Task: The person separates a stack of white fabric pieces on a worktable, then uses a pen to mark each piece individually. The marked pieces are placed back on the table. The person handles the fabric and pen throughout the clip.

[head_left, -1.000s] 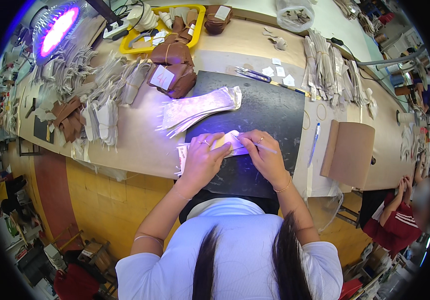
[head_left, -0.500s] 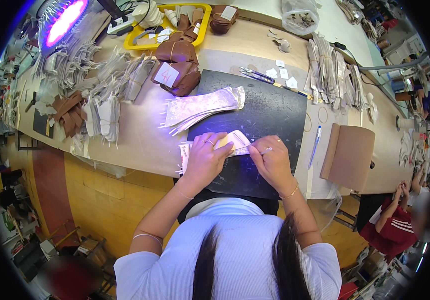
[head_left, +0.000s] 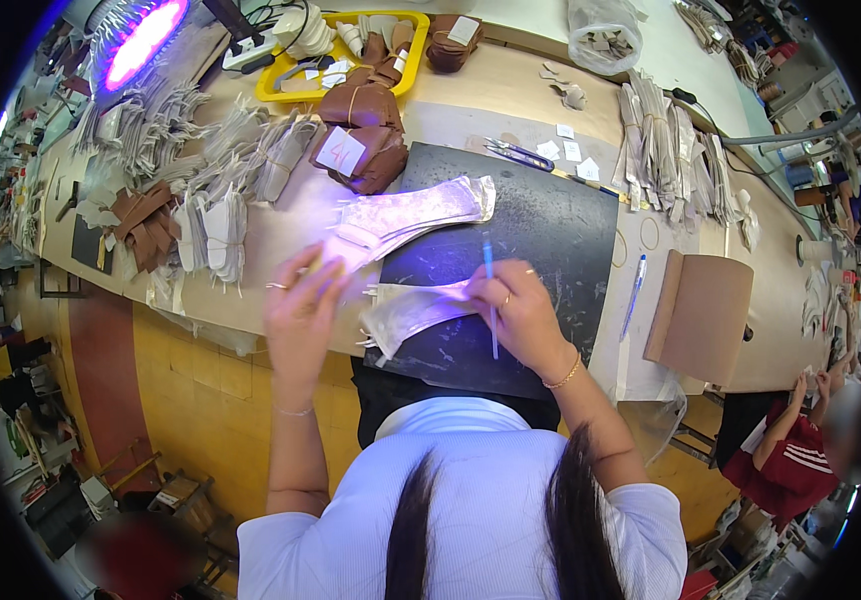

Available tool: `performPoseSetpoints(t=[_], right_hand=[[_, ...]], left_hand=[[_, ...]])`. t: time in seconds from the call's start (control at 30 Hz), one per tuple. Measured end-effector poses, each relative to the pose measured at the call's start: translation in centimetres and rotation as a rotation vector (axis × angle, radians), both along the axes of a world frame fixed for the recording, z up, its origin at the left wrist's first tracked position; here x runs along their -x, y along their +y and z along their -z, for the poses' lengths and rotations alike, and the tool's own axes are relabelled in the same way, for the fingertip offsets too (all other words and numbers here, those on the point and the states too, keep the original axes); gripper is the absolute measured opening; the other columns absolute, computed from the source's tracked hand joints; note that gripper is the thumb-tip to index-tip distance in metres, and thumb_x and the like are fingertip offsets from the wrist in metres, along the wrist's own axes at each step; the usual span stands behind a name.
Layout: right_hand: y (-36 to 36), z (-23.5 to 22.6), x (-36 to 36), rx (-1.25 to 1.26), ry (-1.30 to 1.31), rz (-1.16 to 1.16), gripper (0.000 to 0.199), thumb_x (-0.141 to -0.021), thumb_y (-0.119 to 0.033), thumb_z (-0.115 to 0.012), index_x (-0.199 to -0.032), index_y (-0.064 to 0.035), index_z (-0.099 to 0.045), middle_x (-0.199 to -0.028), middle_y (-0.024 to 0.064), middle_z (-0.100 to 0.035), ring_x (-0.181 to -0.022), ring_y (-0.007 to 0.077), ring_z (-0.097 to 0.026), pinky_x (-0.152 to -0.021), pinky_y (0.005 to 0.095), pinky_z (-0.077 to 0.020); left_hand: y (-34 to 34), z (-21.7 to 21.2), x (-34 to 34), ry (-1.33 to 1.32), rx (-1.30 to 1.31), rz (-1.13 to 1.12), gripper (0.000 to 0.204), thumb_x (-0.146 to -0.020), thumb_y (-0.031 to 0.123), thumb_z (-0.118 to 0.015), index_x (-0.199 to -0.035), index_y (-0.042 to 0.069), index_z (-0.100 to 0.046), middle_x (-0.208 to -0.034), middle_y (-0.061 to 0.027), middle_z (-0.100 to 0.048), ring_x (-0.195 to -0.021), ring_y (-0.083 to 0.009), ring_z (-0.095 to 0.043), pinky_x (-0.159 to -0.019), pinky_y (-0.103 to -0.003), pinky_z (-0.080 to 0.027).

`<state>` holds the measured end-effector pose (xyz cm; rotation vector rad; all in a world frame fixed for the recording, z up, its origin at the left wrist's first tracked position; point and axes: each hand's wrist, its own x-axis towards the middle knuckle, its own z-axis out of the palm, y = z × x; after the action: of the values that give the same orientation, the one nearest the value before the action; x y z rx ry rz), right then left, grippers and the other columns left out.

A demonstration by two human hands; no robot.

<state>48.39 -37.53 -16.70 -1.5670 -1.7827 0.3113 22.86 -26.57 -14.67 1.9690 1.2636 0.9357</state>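
Note:
My left hand (head_left: 302,300) is raised left of the dark mat, its fingers closed on a pale flat pattern piece (head_left: 355,242). That piece overlaps the left part of a fanned stack of silvery strips (head_left: 415,208). My right hand (head_left: 522,315) grips a slim light-blue pen (head_left: 491,270), upright between the fingers, and touches the narrow right end of a single silvery strip (head_left: 412,312). This strip lies on the dark cutting mat (head_left: 550,225), its wide, fringed end to the left. My left fingertips are partly blurred.
Bundles of pale strips (head_left: 215,235) and brown pieces (head_left: 140,220) lie at the left. Behind the mat are brown bundles (head_left: 360,130) and a yellow tray (head_left: 413,75). Snips (head_left: 518,153), a blue pen (head_left: 634,293) and a brown roll (head_left: 702,315) lie rightward. A lit lamp (head_left: 145,45) hangs upper left.
My left hand has moved left and up with the pale pattern piece, off the single strip and over the stack. My right hand has shifted slightly left and its pen now stands upright.

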Motion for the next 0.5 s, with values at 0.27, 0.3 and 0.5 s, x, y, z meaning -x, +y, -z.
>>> performPoseSetpoints(t=[0.27,0.3,0.5], right_hand=[[6.2,-1.5,1.6,-0.102,0.461,0.144,0.014,-0.082,-0.001,-0.078,-0.09,-0.0015,-0.066,-0.084,0.0116,-0.067,-0.073,0.0241,-0.065,-0.068,0.0329,-0.0531],[7.1,-1.1,1.5,-0.072,0.501,0.204,0.013,-0.083,-0.002,-0.078,-0.089,-0.001,-0.067,-0.083,0.0118,-0.066,-0.07,0.0251,-0.064,-0.068,0.0336,-0.0525],[9.0,2.2,-0.7,-0.005,0.28,0.289,0.017,-0.084,-0.007,-0.079,-0.097,-0.0018,-0.069,-0.086,0.0123,-0.066,-0.074,0.0271,-0.066,-0.068,0.036,-0.0528]], left_hand=[[0.7,-4.0,1.7,-0.092,-0.264,-0.175,0.026,-0.084,0.001,-0.08,-0.11,0.004,-0.078,-0.125,-0.0094,-0.067,-0.099,-0.0173,-0.064,-0.084,-0.029,-0.053],[0.5,-4.3,1.9,-0.098,-0.284,-0.181,0.027,-0.084,0.0,-0.08,-0.11,0.004,-0.078,-0.125,-0.0098,-0.068,-0.098,-0.0178,-0.064,-0.084,-0.029,-0.053],[-1.4,-2.9,-0.3,-0.044,-0.124,0.026,0.029,-0.081,-0.001,-0.08,-0.109,0.006,-0.078,-0.121,-0.0101,-0.068,-0.102,-0.0206,-0.064,-0.085,-0.032,-0.054]])
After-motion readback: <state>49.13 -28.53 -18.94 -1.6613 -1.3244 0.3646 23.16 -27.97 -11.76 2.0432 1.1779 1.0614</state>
